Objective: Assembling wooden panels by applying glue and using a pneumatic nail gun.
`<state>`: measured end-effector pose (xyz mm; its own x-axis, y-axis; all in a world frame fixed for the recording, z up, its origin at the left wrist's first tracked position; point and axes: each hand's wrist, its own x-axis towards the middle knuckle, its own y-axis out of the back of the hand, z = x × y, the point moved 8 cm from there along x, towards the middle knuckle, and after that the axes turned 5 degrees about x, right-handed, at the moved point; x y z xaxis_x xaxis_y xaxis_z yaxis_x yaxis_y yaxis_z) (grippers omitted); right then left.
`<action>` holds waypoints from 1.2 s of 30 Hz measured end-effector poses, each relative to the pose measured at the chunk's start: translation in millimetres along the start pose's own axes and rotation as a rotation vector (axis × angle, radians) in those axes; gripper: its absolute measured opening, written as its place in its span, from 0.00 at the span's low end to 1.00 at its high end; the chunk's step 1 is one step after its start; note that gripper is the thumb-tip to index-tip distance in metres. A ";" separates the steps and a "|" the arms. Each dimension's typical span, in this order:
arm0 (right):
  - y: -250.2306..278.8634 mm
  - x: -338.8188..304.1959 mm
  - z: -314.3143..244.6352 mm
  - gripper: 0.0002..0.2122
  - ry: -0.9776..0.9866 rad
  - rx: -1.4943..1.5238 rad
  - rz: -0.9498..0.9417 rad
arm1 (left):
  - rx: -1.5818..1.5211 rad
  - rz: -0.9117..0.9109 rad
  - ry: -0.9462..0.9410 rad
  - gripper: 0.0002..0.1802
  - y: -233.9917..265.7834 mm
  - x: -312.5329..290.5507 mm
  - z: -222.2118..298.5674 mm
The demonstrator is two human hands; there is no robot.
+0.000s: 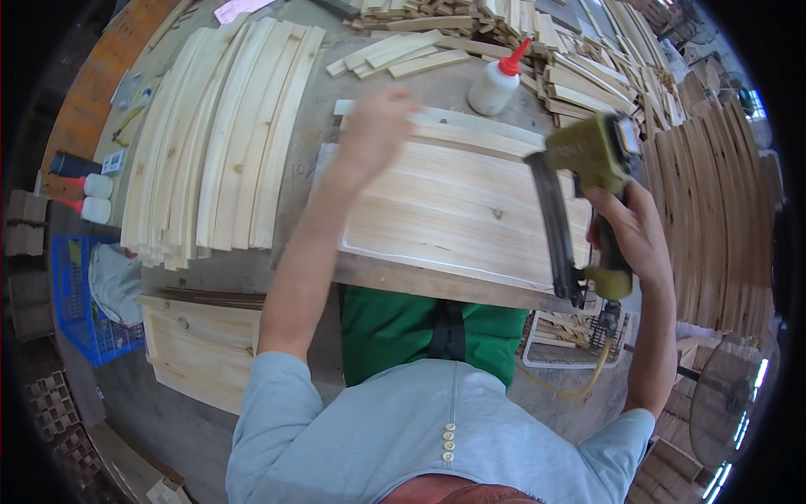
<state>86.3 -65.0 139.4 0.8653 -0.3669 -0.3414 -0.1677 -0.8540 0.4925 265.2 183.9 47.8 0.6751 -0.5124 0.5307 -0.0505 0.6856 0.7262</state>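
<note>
My right hand is wrapped round the handle of an olive-green and black pneumatic nail gun. An air hose hangs from the gun's lower end. The gun is at the right end of a pale wooden panel on the workbench. White lines that look like glue run along the panel's near and left edges. Across its far edge lies a wooden strip. Over that strip's left part is my left hand, smeared by motion, its fingers unclear. A white glue bottle with a red nozzle stands just beyond the strip.
Long wooden slats are stacked on the left, and short wood pieces are heaped at the back. More boards stand at the right. Below the bench are a blue crate, a white basket of offcuts and a fan.
</note>
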 end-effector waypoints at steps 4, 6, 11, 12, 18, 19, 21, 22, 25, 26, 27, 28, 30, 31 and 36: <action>-77.1 24.3 -51.7 0.14 0.248 0.083 -0.235 | -0.041 0.002 0.397 0.12 44.6 -38.6 -71.7; -111.2 45.6 -64.5 0.15 0.178 0.021 -0.302 | -0.159 -0.038 0.428 0.11 38.7 -46.4 -83.1; -159.6 68.4 -90.9 0.16 0.242 0.040 -0.323 | -0.361 0.067 0.508 0.08 27.4 -54.0 -100.5; -164.2 70.6 -92.3 0.16 0.240 0.022 -0.322 | -0.395 0.062 0.525 0.08 24.9 -56.3 -102.7; -176.4 72.7 -97.0 0.16 0.231 -0.030 -0.328 | -0.409 0.063 0.546 0.09 21.1 -58.6 -106.8; -176.6 72.5 -94.8 0.16 0.207 -0.077 -0.324 | -0.406 0.052 0.557 0.09 19.6 -59.1 -106.6; -178.0 71.9 -94.7 0.16 0.203 -0.095 -0.334 | -0.451 0.065 0.555 0.09 20.2 -58.1 -106.6; -177.5 71.4 -93.3 0.16 0.197 -0.126 -0.337 | -0.448 0.073 0.530 0.09 22.2 -57.1 -105.2; -173.2 69.4 -94.1 0.16 0.267 -0.119 -0.320 | -0.386 0.071 0.508 0.09 25.1 -56.4 -103.0; -167.0 68.2 -91.1 0.16 0.264 -0.118 -0.309 | -0.386 0.070 0.523 0.09 25.1 -56.7 -103.8; -155.8 65.2 -86.1 0.15 0.253 -0.087 -0.280 | -0.394 0.058 0.553 0.09 23.5 -58.1 -104.8; -144.0 62.9 -79.6 0.15 0.224 -0.068 -0.241 | -0.393 0.065 0.543 0.09 24.1 -57.6 -103.9; -121.0 59.3 -69.6 0.16 0.187 -0.066 -0.188 | -0.410 0.082 0.549 0.09 24.0 -57.7 -103.2; -113.4 59.4 -66.6 0.16 0.191 -0.084 -0.173 | -0.408 0.092 0.531 0.09 25.2 -56.8 -101.7; -93.8 64.1 -45.7 0.16 0.126 -0.125 -0.155 | -0.358 0.068 0.548 0.08 26.3 -56.9 -101.1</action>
<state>179.0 8.4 107.9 0.9296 -0.1795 -0.3218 0.0247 -0.8410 0.5405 299.9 283.3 -7.4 0.9610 -0.1888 0.2021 0.0775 0.8852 0.4586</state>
